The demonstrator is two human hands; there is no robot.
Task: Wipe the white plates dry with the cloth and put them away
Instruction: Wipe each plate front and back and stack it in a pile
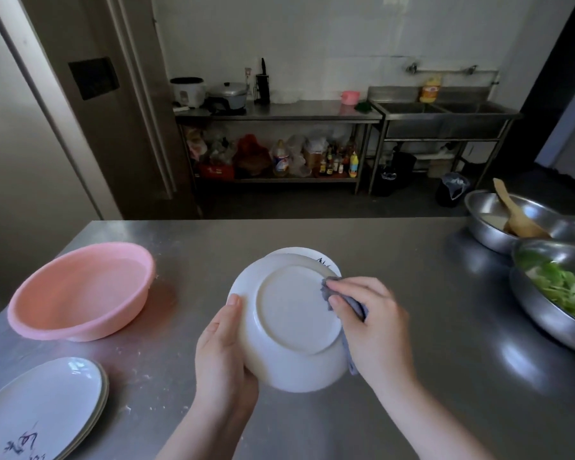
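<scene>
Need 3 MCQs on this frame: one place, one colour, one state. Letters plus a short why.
1. Where is the pink basin?
A. on the steel table, left of the held plate
B. in the far sink
C. on the lower shelf

2. What colour is the cloth?
A. red
B. grey-blue
C. yellow

3. How is the white plate that is being wiped held?
A. lying flat on the stack
B. leaning on the wall
C. underside facing the camera, gripped at its rim by the left hand

Answers:
1 A: the basin sits on the table to the plate's left.
2 B: a grey-blue fold shows under the right hand.
3 C: the foot ring faces up, with the left thumb on the rim.
</scene>
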